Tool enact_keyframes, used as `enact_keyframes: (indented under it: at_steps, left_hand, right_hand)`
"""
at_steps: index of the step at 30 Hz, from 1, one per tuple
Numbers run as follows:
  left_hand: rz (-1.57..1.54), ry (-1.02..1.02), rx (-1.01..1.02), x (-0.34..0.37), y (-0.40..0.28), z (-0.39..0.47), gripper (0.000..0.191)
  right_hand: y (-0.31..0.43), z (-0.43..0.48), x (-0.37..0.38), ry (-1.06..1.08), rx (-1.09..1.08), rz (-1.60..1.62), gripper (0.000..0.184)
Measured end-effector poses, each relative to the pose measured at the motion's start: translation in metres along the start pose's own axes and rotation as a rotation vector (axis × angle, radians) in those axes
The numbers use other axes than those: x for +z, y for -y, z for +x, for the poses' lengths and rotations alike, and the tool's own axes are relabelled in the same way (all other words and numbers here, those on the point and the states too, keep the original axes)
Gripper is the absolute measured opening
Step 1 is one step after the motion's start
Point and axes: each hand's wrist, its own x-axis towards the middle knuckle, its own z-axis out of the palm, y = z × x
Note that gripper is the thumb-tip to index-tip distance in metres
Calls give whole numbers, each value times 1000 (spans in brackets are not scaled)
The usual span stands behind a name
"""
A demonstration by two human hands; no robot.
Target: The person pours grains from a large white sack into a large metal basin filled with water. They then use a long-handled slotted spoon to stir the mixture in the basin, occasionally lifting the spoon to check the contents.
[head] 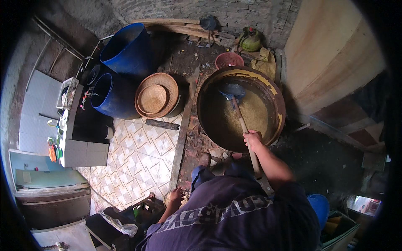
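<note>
My right hand is wrapped around the long wooden handle of a mesh scoop. The scoop's dark bowl, with blue material along its rim, is inside a large round vat near the far left side. Murky liquid and a mass of pale yellowish grains or beans fill the vat's lower part. Low beside my body, my left hand has its fingers partly curled, next to a pale, rough-looking thing. Whether it grips anything is unclear.
Two blue plastic barrels stand left, beside stacked woven bamboo trays. A charred piece of wood lies on the tiled floor. Behind the vat are a red plastic basket and a green gas cylinder. A concrete curb edges the tiles.
</note>
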Motion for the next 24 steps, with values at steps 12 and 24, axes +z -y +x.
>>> enact_keyframes:
  at_steps: [12,24]
  left_hand:
    - [56,81,-4,1,-7,27,38]
    - [136,58,52,23,-40,41,42]
  right_hand:
    - [-3,-101,-57,51,-114,-212,40]
    - [27,-246,-125,188,277,-101,39]
